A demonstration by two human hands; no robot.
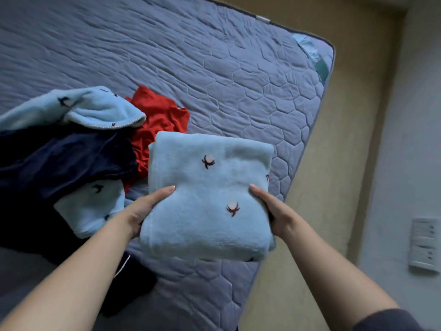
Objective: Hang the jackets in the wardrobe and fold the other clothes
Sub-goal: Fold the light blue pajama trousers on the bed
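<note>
A folded light-blue fleece garment (207, 197) with small embroidered motifs is held above the mattress (214, 68). My left hand (143, 209) grips its left edge, thumb on top and fingers underneath. My right hand (274, 211) grips its right edge the same way. On the mattress to the left lies a heap: a red garment (157, 120), a dark navy garment (64, 161) and another light-blue fleece piece (95, 108), unfolded. A further light-blue patch (93, 206) shows under the navy cloth.
The quilted grey-blue mattress runs far and right to a rounded corner (327, 51). Beyond its right edge is a beige floor strip (346, 163) and a pale wall with a white socket plate (424, 244). More dark cloth (136, 278) lies near my left forearm.
</note>
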